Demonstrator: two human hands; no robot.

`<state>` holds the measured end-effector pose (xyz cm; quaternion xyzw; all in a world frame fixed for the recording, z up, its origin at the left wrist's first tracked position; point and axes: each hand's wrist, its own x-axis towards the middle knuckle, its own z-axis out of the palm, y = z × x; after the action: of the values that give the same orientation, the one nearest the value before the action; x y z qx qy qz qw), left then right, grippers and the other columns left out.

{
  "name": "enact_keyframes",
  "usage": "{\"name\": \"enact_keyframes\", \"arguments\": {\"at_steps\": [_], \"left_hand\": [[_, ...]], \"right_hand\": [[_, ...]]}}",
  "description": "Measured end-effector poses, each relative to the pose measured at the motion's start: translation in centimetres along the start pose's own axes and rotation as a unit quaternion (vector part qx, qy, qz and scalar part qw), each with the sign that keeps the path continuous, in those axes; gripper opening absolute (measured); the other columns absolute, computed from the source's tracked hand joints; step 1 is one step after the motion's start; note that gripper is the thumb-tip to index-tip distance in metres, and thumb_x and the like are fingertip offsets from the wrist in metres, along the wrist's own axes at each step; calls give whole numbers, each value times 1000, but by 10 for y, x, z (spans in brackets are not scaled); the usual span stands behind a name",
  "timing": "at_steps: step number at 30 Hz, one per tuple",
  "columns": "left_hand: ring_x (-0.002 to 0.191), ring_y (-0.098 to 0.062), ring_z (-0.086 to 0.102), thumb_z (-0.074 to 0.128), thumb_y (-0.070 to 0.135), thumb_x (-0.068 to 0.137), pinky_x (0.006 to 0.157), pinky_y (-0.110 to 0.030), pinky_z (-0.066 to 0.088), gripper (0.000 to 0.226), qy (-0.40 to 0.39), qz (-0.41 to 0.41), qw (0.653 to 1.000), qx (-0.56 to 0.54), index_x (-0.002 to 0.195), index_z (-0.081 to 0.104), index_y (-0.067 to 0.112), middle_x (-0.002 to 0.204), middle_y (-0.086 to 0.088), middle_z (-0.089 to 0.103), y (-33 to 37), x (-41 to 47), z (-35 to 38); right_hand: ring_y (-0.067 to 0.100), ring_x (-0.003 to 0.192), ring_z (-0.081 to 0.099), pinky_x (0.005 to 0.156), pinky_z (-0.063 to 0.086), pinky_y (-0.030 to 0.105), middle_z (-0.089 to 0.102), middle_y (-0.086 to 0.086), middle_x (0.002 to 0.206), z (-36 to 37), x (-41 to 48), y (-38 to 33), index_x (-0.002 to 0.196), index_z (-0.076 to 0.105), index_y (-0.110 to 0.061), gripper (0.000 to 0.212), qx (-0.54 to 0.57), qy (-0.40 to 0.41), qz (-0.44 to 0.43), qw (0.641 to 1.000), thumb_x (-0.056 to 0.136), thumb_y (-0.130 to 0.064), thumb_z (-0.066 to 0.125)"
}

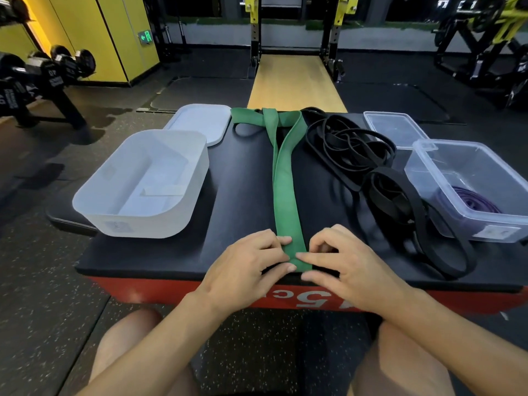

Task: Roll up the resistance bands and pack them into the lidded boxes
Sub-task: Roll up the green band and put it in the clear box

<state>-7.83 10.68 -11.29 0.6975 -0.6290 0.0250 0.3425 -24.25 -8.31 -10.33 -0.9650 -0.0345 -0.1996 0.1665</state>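
Both hands meet on the near end of the green band (285, 195): L hand (251, 261) & R hand (345, 270) each have fingers curled down, pinching that end, fingertips almost touching across the strip. This is right at the near edge of the black table top (234, 195). Can't tell if any roll is formed under the fingers, as they hide it. From the grip the band runs straight away as a flat doubled strip, then splits into a Y, w/ its far part folded over & twisted near the far edge. Just right of the strip, beyond the R hand, are the black bands (351, 150): thin loops heaped farther off, wider loops closer in, one reaching back to about the R hand's level. Right of those is a clear box (428, 195), lid off, w/ a coiled purple band (474, 200) inside at its near end. Can't tell if the black loops touch its wall. The clear lid (394, 130) lies flat just beyond that box. Left of the grip, well apart, is a white box (137, 224), open, at the top's left edge. The white lid (200, 121) lies flat just beyond it. Below the grip the table's red front shows white digits, & the person's bare knees are nearest the camera.
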Motion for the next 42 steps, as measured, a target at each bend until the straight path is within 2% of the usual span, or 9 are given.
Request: {"name": "enact_keyframes", "arguments": {"at_steps": [7, 11, 14, 20, 26, 31, 35, 38, 42], "left_hand": [[106, -7, 62, 51, 44, 104, 86, -30, 60, 38, 6, -25, 999, 26, 127, 72, 22, 120, 12, 53, 5, -3, 5], [106, -3, 60, 59, 40, 101, 96, -24, 50, 31, 28, 1, 999, 39, 124, 72, 23, 114, 12, 65, 3, -4, 5], [118, -8, 62, 66, 45, 97, 107, -33, 50, 34, 38, 28, 996, 73, 115, 76, 17, 114, 6, 69, -1, -7, 8], [107, -13, 65, 64, 41, 99, 93, -33, 56, 31, 35, 18, 992, 122, 98, 76, 12, 110, 4, 62, 5, -4, 9], [93, -13, 66, 53, 40, 104, 81, -33, 57, 34, 10, 2, 992, 129, 92, 74, 15, 111, 7, 59, 9, 2, 3], [95, -14, 66, 52, 42, 105, 89, -34, 50, 32, -9, -6, 993, 118, 90, 69, 20, 109, 12, 54, 8, 5, -2], [101, -11, 65, 51, 44, 106, 96, -32, 47, 32, -21, -9, 993, 114, 95, 72, 23, 110, 15, 51, 5, 4, 0], [108, -8, 65, 52, 44, 105, 96, -31, 49, 32, -8, -15, 995, 96, 97, 74, 21, 111, 14, 52, 3, 1, 2], [112, -4, 66, 52, 48, 103, 90, -33, 59, 41, 20, -50, 996, 67, 112, 78, 18, 112, 11, 54, 5, -3, 4]], "right_hand": [[11, 83, 46, 66, 49, 33, 50, -11, 94, 1, 5, -2, 117, 77, -21, 33, -39, 18, -5, 999, 104, -42, 56], [12, 83, 48, 65, 50, 34, 53, -9, 94, 3, 5, -1, 115, 77, -17, 29, -34, 18, -20, 999, 103, -37, 60], [12, 84, 49, 63, 50, 33, 56, -7, 93, 6, 2, 0, 117, 77, -13, 28, -42, 42, -24, 998, 103, -33, 63], [13, 85, 50, 61, 50, 34, 56, -6, 94, 8, 1, 1, 118, 76, -13, 29, -45, 50, -22, 997, 103, -34, 64], [18, 96, 52, 74, 52, 36, 54, -2, 108, 4, 3, -12, 128, 70, -11, 37, -127, 32, -19, 991, 103, -35, 56], [17, 96, 54, 76, 55, 33, 57, -2, 109, -2, 6, -8, 131, 67, -11, 39, -138, 1, -45, 989, 102, -36, 56], [18, 90, 55, 74, 54, 37, 59, -3, 102, -10, 16, -6, 118, 73, -16, 28, -134, -10, -72, 988, 97, -34, 69], [18, 97, 54, 79, 52, 39, 57, -4, 107, -13, 24, -8, 106, 75, -18, 22, -127, -38, -71, 989, 95, -36, 71], [11, 93, 51, 81, 50, 32, 58, -11, 101, -14, 31, -3, 112, 77, -21, 30, -70, -80, -53, 993, 101, -42, 58]]}}
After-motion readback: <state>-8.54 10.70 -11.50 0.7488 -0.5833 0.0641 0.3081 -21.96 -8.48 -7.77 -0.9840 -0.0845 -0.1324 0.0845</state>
